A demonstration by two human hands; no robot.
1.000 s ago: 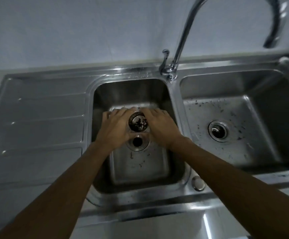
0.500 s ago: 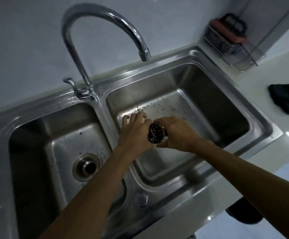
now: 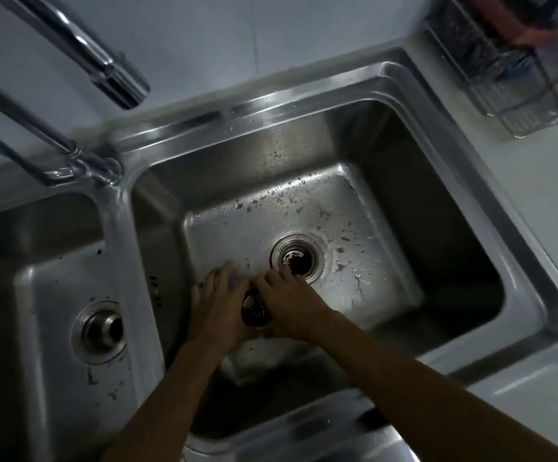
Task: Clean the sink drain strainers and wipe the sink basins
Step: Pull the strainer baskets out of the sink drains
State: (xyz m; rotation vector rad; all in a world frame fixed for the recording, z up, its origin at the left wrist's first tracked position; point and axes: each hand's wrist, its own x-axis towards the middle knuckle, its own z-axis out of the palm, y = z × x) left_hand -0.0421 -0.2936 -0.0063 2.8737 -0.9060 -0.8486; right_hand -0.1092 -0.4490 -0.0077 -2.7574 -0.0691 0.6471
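Left hand and right hand together, both clamped round small round perforated metal strainer basket, dark debris inside. Held low in right stainless-steel basin, near round metal drain. Risks: tilt spills debris toward drain; wet metal slips.

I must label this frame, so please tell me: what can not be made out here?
Head view only.
Strainer: mostly covered by the left hand and right hand; its contents are unreadable.
Rack: blurred, cut by the top edge; contents unclear.
Faucet: blurred, cut off by the left edge.
Left drain: too dark to see inside.
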